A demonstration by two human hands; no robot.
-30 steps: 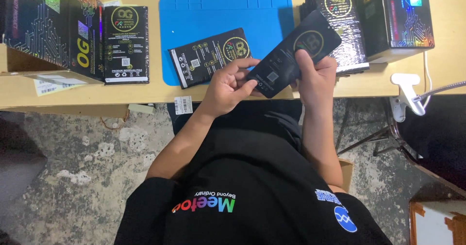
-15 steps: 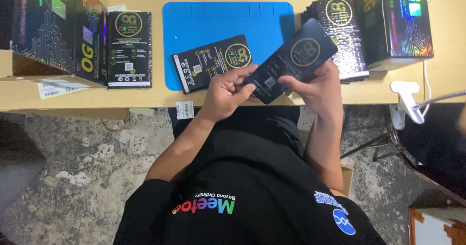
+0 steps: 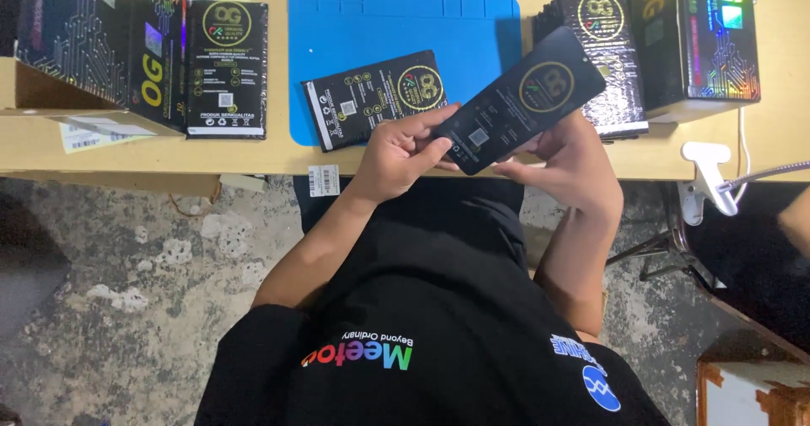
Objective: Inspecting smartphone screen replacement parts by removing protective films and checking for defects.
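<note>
Item: one flat black packet, held tilted over the near edge of the blue mat. My left hand and right hand each close fingers on its lower end. Since a second ago, the packet sits slightly lower. Also: one packet on the mat, one left of it, two boxes on the tabletop.

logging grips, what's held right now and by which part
A flat black packet held in both hands by its lower end: left hand at the bottom corner, right hand along the lower edge and back. Its top end is free.
</note>
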